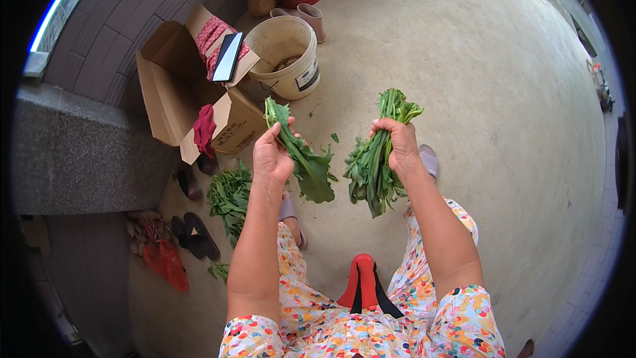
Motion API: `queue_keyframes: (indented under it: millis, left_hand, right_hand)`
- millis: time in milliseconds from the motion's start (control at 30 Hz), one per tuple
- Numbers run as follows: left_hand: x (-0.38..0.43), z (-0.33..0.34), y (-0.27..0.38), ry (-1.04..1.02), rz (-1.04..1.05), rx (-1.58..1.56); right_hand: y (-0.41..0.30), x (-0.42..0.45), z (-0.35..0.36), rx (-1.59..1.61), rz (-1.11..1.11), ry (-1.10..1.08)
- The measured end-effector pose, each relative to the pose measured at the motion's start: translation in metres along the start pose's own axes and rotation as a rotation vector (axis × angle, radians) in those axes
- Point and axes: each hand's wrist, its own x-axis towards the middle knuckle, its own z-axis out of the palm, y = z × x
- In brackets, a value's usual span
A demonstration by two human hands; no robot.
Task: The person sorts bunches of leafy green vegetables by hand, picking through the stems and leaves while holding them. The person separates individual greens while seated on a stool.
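My left hand (275, 151) holds a few leafy green stems (303, 156) between thumb and fingers, the stem ends pointing up and a broad leaf hanging down to the right. Across from it, my right hand (400, 143) is closed around a thick bunch of leafy greens (376, 174), with stems above the fist and wilted leaves below. The two lots of greens are apart. A pile of the same kind of greens (231, 199) lies on the floor beside my left forearm, which hides part of it. One torn leaf bit (335, 137) lies on the concrete floor between the hands.
An open cardboard box (164, 89) stands at the left, a phone (228, 57) and red patterned cloth (211, 35) on its flap. Beside it is a white plastic bucket (303, 79). Black slippers (196, 238) and a red mesh bag (166, 263) lie lower left. A red seat (364, 278) shows between my legs.
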Motion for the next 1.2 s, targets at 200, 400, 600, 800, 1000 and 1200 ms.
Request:
queue_keyframes:
  millis: [200, 400, 600, 800, 1000, 1200]
  left_hand:
    - [0.002, -0.001, -0.004, 0.023, 0.086, 0.145]
    - [-0.004, 0.012, -0.012, 0.009, 0.096, 0.259]
    - [-0.010, 0.028, -0.030, 0.001, 0.091, 0.386]
    - [-0.011, 0.033, -0.039, -0.058, 0.054, 0.384]
    - [-0.012, 0.030, -0.035, -0.075, 0.025, 0.433]
    - [-0.014, 0.032, -0.032, -0.105, 0.014, 0.382]
  right_hand:
    - [0.006, 0.001, 0.003, -0.005, 0.014, -0.069]
    - [0.009, -0.013, 0.021, -0.085, -0.009, -0.219]
    - [0.023, -0.017, 0.029, -0.151, -0.036, -0.324]
    - [0.025, -0.027, 0.041, -0.144, -0.054, -0.353]
    - [0.022, -0.024, 0.038, -0.126, -0.013, -0.341]
    - [0.017, -0.023, 0.035, -0.030, 0.057, -0.308]
